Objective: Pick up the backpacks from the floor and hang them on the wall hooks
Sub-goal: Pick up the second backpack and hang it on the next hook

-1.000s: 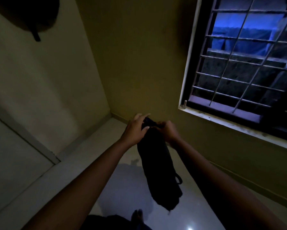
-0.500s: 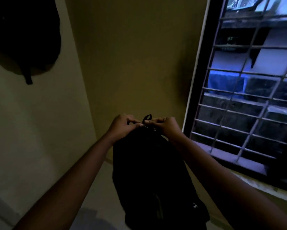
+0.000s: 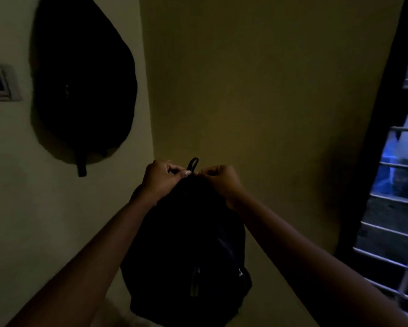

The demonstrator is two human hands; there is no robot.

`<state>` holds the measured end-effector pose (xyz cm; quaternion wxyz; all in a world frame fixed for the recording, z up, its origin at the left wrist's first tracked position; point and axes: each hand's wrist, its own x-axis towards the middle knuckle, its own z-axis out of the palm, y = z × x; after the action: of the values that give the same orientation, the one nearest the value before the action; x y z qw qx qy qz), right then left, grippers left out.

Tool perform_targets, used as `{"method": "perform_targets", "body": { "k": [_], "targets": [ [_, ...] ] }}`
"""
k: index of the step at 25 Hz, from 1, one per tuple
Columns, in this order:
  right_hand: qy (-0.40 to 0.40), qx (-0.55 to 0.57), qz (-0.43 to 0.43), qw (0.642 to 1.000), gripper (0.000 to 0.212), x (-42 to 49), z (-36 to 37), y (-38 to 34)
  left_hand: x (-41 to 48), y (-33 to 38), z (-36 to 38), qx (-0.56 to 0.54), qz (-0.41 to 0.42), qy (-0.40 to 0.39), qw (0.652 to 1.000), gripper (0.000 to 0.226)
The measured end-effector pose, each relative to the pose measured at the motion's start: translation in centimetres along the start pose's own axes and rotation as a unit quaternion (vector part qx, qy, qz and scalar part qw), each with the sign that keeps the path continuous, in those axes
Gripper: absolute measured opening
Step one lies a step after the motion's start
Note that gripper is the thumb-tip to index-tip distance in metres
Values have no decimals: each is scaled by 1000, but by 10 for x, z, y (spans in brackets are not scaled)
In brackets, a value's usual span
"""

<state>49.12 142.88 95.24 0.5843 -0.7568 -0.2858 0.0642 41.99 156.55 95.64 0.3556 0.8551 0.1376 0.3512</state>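
A black backpack hangs in the air in front of me, held up at its top. My left hand and my right hand both pinch the top of the bag, one on each side of its small hanging loop, which sticks up between them. A second black backpack hangs on the pale wall at the upper left, a strap dangling below it. Its hook is hidden behind the bag. No free hook is visible in the dim light.
A wall switch plate sits left of the hung bag. The room corner runs down just right of that bag. A barred window with a dark frame fills the right edge.
The held backpack has risen from near the floor to chest height. My view has tilted up and turned left, so the hung bag now shows in full and the window has slid right.
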Motion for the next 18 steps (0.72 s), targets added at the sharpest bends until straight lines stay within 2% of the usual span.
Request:
{"method": "perform_targets", "body": {
  "k": [2,6,9,14,18],
  "targets": [
    [12,-27,-36,999,34,36,21,-11,33,-5,-12,9,11,32,999,20],
    [41,-58,-133,989,26,119,50,-47,117,-16,-31,9,14,126,992,22],
    [105,-134,-195,966,27,186,57,-79,189,-17,-40,15,29,177,984,21],
    [190,-182,-246,933,23,294,41,-138,312,1,-53,-11,83,220,972,21],
    [214,-137,-273,928,24,355,27,-184,389,19,-69,-52,131,224,964,20]
  ]
}}
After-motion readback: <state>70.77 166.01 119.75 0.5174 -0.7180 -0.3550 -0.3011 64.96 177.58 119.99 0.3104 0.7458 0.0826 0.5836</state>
